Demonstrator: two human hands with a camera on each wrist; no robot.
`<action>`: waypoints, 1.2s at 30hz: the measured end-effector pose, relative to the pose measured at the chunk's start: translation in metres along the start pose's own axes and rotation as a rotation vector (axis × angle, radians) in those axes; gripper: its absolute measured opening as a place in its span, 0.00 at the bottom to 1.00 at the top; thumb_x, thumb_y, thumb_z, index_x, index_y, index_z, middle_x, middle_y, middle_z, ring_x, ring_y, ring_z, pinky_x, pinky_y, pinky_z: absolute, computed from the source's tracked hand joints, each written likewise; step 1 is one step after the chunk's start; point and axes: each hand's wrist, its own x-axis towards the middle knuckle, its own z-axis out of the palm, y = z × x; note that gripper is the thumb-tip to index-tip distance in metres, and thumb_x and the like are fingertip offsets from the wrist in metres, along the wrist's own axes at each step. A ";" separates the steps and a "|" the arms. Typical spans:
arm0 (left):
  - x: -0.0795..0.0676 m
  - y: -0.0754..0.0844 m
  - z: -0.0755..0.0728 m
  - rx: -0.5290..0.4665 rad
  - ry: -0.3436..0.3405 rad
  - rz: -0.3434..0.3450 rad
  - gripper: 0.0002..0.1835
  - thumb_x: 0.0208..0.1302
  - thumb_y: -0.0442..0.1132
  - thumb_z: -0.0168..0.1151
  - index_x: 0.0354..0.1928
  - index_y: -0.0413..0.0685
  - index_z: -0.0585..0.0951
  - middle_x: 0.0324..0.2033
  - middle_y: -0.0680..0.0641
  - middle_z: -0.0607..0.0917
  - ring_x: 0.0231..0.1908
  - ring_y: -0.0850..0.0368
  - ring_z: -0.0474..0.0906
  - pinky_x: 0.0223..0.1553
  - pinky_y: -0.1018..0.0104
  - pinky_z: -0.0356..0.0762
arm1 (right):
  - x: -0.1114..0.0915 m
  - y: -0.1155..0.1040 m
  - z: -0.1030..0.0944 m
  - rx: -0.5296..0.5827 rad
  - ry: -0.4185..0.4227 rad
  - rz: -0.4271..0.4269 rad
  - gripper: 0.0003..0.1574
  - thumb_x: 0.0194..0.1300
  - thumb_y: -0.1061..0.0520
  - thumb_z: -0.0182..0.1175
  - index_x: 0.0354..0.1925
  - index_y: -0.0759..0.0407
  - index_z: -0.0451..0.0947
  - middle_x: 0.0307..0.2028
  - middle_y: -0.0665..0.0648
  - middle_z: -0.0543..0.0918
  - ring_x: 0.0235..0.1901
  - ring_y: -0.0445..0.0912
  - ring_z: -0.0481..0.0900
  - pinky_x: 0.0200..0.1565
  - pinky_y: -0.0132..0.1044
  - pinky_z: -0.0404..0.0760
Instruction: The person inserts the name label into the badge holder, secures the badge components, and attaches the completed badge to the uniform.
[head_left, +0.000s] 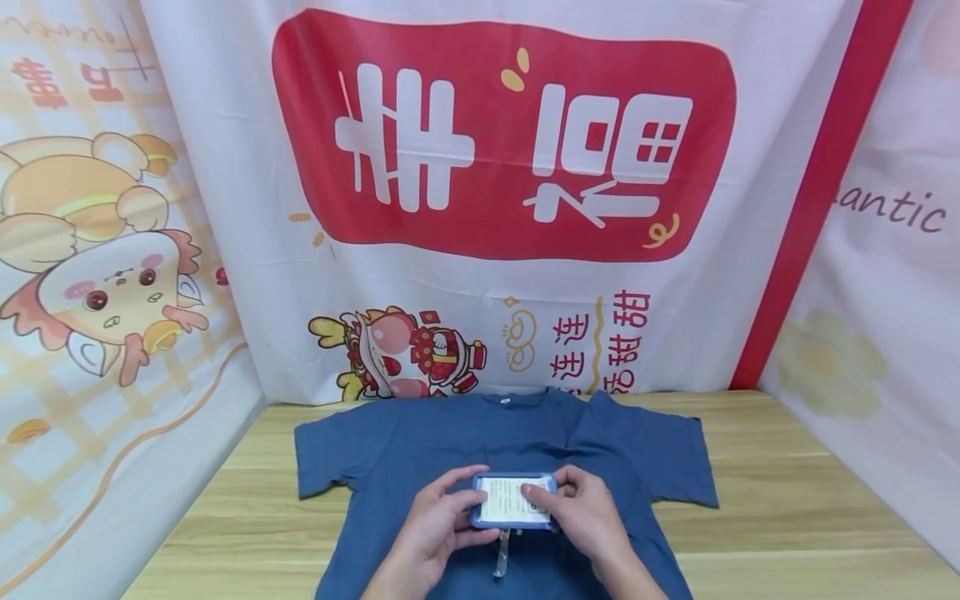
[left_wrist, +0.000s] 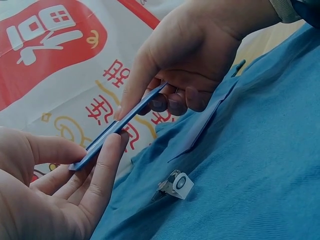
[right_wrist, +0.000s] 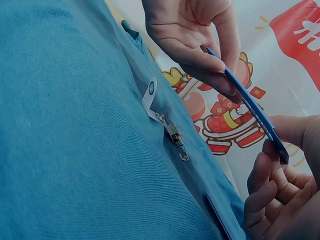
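Note:
Both hands grip a blue-framed badge holder (head_left: 516,525) over the T-shirt, with a white printed card (head_left: 504,500) facing up inside it. My left hand (head_left: 433,527) pinches its left end between thumb and fingers. At the right end, my right hand (head_left: 592,512) holds the edge, its thumb lying across the card. In both wrist views the holder appears edge-on as a thin tilted strip. A metal badge clip with a clear snap strap (right_wrist: 151,95) lies on the blue T-shirt (head_left: 420,442). Beside the clip rests a flat blue piece (left_wrist: 202,122).
The T-shirt is spread on a wood-grain table (head_left: 757,467), sleeves out to both sides and collar toward the back. A white printed cloth (head_left: 247,333) hangs behind the table, with more cloth along the left and right sides.

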 end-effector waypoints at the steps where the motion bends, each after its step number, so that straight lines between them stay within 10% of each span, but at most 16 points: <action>1: 0.000 0.000 0.000 0.001 0.001 -0.003 0.27 0.76 0.34 0.64 0.75 0.45 0.76 0.63 0.34 0.84 0.42 0.51 0.91 0.46 0.54 0.93 | 0.000 0.000 0.000 -0.002 0.002 0.001 0.25 0.61 0.43 0.80 0.39 0.58 0.80 0.22 0.49 0.75 0.22 0.43 0.73 0.25 0.34 0.69; 23: 0.001 -0.003 0.002 -0.008 0.009 -0.005 0.28 0.73 0.34 0.67 0.74 0.46 0.77 0.62 0.35 0.84 0.42 0.52 0.91 0.47 0.53 0.93 | 0.002 0.001 0.000 -0.009 0.005 0.025 0.25 0.60 0.43 0.80 0.39 0.58 0.80 0.24 0.49 0.76 0.25 0.44 0.73 0.27 0.34 0.68; 36: 0.001 -0.005 0.001 -0.047 0.026 0.009 0.29 0.73 0.33 0.67 0.75 0.44 0.76 0.61 0.34 0.85 0.41 0.53 0.91 0.46 0.54 0.93 | 0.002 0.003 -0.004 0.161 -0.011 -0.004 0.26 0.63 0.55 0.74 0.58 0.60 0.82 0.31 0.51 0.86 0.25 0.46 0.75 0.28 0.37 0.75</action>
